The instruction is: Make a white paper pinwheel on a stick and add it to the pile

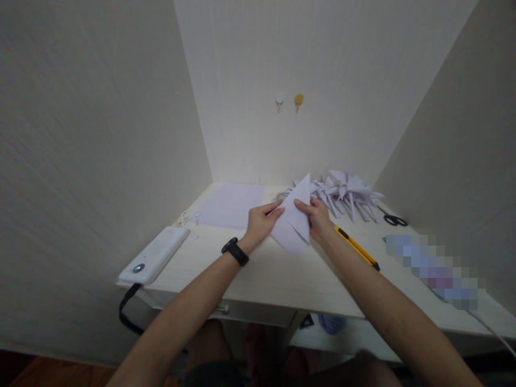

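Fingers of left hand (261, 221) and right hand (318, 219): both pinched on the folded paper (296, 217), frame centre, tilted up off the worktop (282, 269) so its creased edges meet. Folded paper pieces (346, 194) heaped upper right; flat sheet (231, 205) lying left; yellow cutter (357, 247) and scissors (394, 219) right.

Both hands hold a folded sheet over a pale desk.

The left hand (261, 221), a black watch (235, 251) on its wrist, and the right hand (318, 219) pinch a white folded paper (294, 220) at its two sides. Behind it lies a pile of folded paper shapes (346, 194); a flat sheet (231, 205) lies to the left, a yellow utility knife (357, 248) and black scissors (395, 219) to the right, and a white power bank (155, 255) at the desk (278, 274) edge.
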Motion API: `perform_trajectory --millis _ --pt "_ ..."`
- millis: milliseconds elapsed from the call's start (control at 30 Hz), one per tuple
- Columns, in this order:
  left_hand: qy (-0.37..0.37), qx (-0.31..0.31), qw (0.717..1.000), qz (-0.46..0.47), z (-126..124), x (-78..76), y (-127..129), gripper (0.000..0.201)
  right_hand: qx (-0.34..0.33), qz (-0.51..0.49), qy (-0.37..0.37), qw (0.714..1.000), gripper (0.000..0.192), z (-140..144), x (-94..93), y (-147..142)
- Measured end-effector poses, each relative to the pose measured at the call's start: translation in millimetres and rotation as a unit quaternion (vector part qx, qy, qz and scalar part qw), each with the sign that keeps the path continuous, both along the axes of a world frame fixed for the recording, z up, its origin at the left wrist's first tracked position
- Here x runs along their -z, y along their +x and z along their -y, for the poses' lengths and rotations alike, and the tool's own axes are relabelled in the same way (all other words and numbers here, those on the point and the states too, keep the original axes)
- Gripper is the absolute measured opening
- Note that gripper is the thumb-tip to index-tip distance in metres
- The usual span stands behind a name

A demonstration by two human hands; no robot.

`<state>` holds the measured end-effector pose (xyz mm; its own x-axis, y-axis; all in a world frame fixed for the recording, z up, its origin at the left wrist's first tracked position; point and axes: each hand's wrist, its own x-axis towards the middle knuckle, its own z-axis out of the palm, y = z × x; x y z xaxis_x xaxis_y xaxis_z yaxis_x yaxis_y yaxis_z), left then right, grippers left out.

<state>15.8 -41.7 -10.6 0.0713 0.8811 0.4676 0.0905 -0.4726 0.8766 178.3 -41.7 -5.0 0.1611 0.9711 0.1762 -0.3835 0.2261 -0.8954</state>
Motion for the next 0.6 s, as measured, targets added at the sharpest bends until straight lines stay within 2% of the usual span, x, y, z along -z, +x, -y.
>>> perform_trajectory --millis 267,600 --pt "0.016 -0.001 1.000 -0.012 1.2 -1.6 -0.8 0.032 -0.007 -0.007 0.004 1.000 0.038 0.7 -0.3 0.4" --pt "-0.001 -0.012 1.000 0.001 3.2 -4.6 1.1 0.029 -0.016 -0.002 -0.006 1.000 0.039 2.5 -6.0 3.4"
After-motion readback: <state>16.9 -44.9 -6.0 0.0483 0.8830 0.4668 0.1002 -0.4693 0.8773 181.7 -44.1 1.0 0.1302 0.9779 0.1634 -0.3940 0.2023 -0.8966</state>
